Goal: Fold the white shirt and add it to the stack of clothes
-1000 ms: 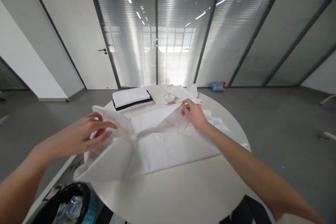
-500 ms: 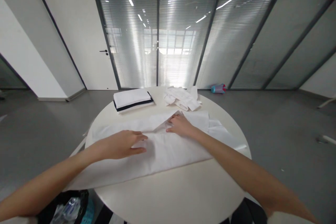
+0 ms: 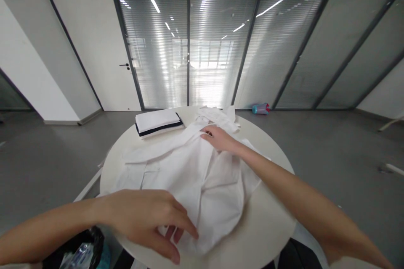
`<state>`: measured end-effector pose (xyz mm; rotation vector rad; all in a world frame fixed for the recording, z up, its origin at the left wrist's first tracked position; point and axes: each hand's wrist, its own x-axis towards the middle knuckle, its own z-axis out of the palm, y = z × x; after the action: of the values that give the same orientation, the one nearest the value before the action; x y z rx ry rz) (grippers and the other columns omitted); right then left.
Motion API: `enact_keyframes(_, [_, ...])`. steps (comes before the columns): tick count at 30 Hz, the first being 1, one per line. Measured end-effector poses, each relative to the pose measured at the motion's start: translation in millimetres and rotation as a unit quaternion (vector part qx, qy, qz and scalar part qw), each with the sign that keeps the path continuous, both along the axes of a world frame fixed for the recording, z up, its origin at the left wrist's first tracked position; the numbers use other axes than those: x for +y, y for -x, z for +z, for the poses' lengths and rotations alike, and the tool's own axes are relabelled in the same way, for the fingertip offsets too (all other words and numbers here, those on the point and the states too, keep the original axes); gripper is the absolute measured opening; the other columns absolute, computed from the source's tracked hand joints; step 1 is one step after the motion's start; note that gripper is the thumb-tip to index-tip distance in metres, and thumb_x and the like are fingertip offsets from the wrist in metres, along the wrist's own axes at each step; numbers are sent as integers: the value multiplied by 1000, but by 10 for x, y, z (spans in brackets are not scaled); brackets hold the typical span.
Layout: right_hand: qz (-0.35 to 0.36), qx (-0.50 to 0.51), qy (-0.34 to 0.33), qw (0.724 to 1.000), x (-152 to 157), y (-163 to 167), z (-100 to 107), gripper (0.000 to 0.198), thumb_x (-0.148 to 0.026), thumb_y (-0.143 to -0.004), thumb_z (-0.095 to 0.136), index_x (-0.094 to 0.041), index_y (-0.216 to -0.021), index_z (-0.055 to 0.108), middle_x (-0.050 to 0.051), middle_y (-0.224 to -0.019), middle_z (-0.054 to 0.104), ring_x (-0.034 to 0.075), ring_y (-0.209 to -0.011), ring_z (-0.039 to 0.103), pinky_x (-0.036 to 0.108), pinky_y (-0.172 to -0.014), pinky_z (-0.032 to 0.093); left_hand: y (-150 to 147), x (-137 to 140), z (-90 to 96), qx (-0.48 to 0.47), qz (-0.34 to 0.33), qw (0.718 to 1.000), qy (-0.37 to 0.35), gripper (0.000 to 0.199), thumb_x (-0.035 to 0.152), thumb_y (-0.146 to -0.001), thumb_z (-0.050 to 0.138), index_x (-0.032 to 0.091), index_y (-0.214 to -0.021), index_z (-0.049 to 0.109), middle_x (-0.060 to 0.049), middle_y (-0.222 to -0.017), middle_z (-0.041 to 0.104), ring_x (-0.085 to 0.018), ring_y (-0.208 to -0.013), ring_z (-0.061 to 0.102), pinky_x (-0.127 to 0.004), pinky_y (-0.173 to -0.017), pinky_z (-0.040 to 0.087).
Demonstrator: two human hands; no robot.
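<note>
A creased, seamed white garment [image 3: 181, 170] lies across the round counter [image 3: 261, 227]; the left hand [image 3: 153, 214], fingers parted, is over its near part; the right hand [image 3: 219, 137] curls at its far part, grip unclear.

A glass wall [image 3: 170, 29] in dark frames [image 3: 188, 56] spans the far side, its left and middle panes lined with fine horizontal slats. Light strips [image 3: 153, 2] show in the panes, and daylight glows brightest low in the middle. To the left are a white door [image 3: 116, 88] with a black handle [image 3: 124, 65] and a pale pillar [image 3: 41, 63] with grey skirting [image 3: 59, 122]. The floor [image 3: 331, 147] is smooth and grey. A round white bench [image 3: 261, 222] stands in front, a black-lined bin [image 3: 105, 256] near its left edge. A blue-and-red object [image 3: 260, 109] lies by the glass.
</note>
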<state>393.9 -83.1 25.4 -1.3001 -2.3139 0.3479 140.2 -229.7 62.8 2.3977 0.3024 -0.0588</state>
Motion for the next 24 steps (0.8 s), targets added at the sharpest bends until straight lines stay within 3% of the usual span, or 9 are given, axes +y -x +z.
enact_keyframes(3, [75, 117, -4, 990, -68, -107, 377, 24, -34, -95, 51, -19, -77, 55, -2, -72, 53, 14, -66, 49, 25, -62, 36, 29, 128, 84, -64, 108, 988, -91, 36, 35, -96, 60, 28, -131, 62, -7, -107, 70, -19, -93, 68, -28, -84, 53])
enact_keyframes(6, [141, 185, -18, 972, -216, -186, 720, 32, -48, -96, 51, -20, -82, 53, -3, -72, 48, 13, -65, 44, 24, -59, 33, 62, 434, 134, -184, 249, 918, -248, 47, 39, -94, 62, 29, -139, 54, -10, -131, 60, -25, -122, 57, -40, -104, 47])
enact_keyframes(9, [209, 160, -8, 965, -381, -191, 919, 34, -52, -96, 52, -20, -85, 54, -3, -75, 48, 12, -65, 43, 23, -59, 33, 37, 755, 165, -250, 306, 864, -314, 60, 43, -93, 62, 30, -148, 44, -11, -149, 46, -30, -138, 42, -49, -114, 37])
enact_keyframes(13, [227, 130, -26, 965, -532, -114, 906, 28, -45, -100, 47, -20, -92, 55, 0, -83, 53, 14, -73, 49, 24, -66, 38, -107, 996, 101, -309, 286, 866, -268, 76, 46, -89, 67, 32, -155, 31, -11, -154, 42, -28, -127, 54, -42, -100, 52])
enact_keyframes(16, [202, 142, -40, 968, -578, -74, 800, 26, -43, -102, 44, -20, -96, 55, 1, -89, 58, 16, -80, 53, 26, -72, 41, -229, 1009, 8, -348, 288, 845, -285, 64, 43, -92, 63, 27, -150, 43, -13, -151, 46, -28, -125, 57, -37, -93, 56])
enact_keyframes(18, [197, 141, -34, 970, -593, -78, 747, 26, -43, -102, 44, -20, -96, 55, 1, -90, 59, 15, -79, 53, 26, -73, 41, -282, 979, -27, -351, 294, 829, -320, 53, 42, -94, 59, 24, -143, 53, -13, -150, 49, -28, -128, 56, -38, -99, 53])
enact_keyframes(20, [200, 141, -27, 969, -608, -106, 718, 27, -43, -102, 45, -20, -95, 56, 1, -89, 60, 15, -77, 53, 25, -71, 41, -303, 967, -26, -340, 285, 832, -332, 44, 41, -96, 55, 22, -135, 61, -11, -149, 50, -28, -128, 57, -39, -104, 50])
enact_keyframes(22, [207, 137, -19, 968, -635, -160, 707, 28, -44, -101, 46, -20, -94, 57, 1, -87, 60, 14, -74, 52, 24, -67, 40, -294, 1015, 1, -327, 281, 849, -305, 38, 41, -97, 51, 21, -124, 68, -11, -139, 60, -28, -122, 61, -37, -101, 51])
enact_keyframes(24, [209, 136, -8, 968, -677, -239, 700, 31, -48, -100, 49, -20, -90, 58, 1, -82, 59, 13, -70, 51, 23, -62, 39, -268, 1140, 27, -318, 325, 856, -244, 37, 43, -97, 49, 18, -106, 74, -9, -109, 73, -26, -101, 68, -34, -85, 55])
